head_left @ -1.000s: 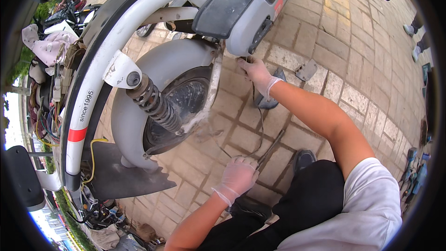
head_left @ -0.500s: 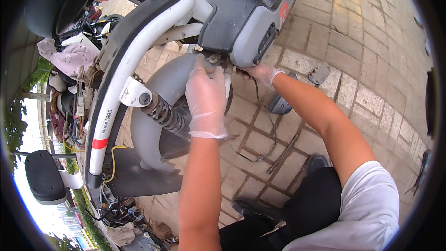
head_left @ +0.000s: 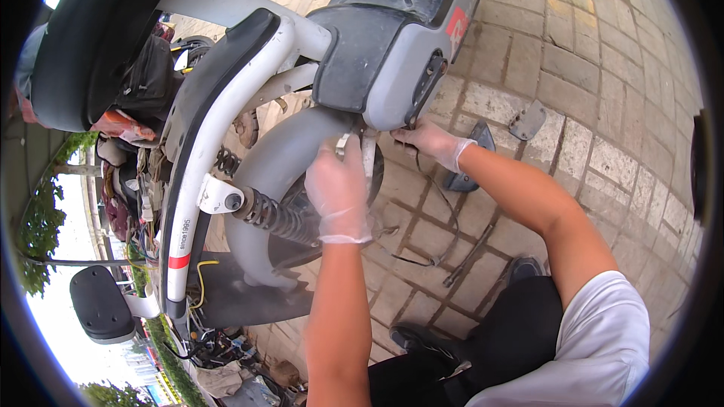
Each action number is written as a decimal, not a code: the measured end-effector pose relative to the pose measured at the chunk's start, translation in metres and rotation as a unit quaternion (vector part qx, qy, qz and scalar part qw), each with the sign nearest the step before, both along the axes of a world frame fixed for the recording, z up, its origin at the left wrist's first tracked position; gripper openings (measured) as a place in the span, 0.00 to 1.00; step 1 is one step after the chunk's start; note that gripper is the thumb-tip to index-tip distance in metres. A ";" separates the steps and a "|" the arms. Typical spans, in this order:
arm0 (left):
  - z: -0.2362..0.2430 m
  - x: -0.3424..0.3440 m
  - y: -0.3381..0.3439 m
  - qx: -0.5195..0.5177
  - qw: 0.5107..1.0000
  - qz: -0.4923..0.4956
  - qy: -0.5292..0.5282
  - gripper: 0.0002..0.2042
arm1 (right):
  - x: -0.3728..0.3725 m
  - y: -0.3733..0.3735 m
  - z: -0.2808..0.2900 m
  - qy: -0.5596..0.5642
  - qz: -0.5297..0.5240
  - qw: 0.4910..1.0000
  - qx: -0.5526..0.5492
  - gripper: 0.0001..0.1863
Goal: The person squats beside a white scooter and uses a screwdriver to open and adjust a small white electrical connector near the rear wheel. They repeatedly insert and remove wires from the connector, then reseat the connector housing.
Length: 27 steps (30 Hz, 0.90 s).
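Observation:
A grey and white electric scooter (head_left: 226, 113) stands before me. My left hand (head_left: 335, 192), in a thin clear glove, is closed beside its grey rear fender (head_left: 260, 154). Between the thumb and finger shows a small shiny pale piece (head_left: 342, 143), too small to name. My right hand (head_left: 431, 142), gloved too, is closed under the rounded end of the grey side panel (head_left: 388, 98). A thin black cable (head_left: 452, 215) hangs down from its fingers to the paving; other things in that grip are hidden. The coil spring shock (head_left: 275, 215) is left of my left hand.
A dark pedal-like part (head_left: 469, 166) and a flat grey plate (head_left: 528, 120) lie on the brick paving (head_left: 588, 188). A thin black rod (head_left: 467, 256) lies near my shoe (head_left: 522, 270). Piled wires and parts (head_left: 139, 188) stand at the left, below the black seat (head_left: 98, 53).
My left hand has drawn back and down from under the black cover, and a pale piece now shows in its fingers. My right hand stays under the panel. The view has shifted slightly.

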<state>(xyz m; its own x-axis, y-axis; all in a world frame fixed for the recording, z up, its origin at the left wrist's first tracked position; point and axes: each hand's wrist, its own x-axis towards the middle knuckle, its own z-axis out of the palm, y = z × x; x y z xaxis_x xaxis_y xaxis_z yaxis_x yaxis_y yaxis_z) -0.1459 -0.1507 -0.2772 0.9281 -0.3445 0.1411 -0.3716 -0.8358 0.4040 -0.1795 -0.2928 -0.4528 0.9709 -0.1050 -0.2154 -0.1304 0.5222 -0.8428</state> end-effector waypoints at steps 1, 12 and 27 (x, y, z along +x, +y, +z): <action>0.000 -0.010 0.009 -0.043 0.998 0.008 0.040 0.16 | -0.011 0.006 0.001 -0.012 -0.014 1.000 0.019 0.11; -0.018 -0.040 0.023 -0.255 0.862 0.119 0.422 0.17 | -0.012 0.012 0.011 0.156 0.094 0.979 0.093 0.12; -0.014 -0.051 0.043 -0.499 0.646 0.032 0.577 0.17 | 0.019 0.009 -0.005 0.008 -0.018 0.985 -0.173 0.23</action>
<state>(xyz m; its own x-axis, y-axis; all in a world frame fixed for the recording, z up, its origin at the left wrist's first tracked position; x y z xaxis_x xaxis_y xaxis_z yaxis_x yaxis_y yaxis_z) -0.1973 -0.1075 -0.2910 0.6217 -0.5725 -0.5346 0.6806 0.0570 0.7304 -0.1603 -0.2835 -0.4575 0.9617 -0.2094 -0.1766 -0.1326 0.2084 -0.9690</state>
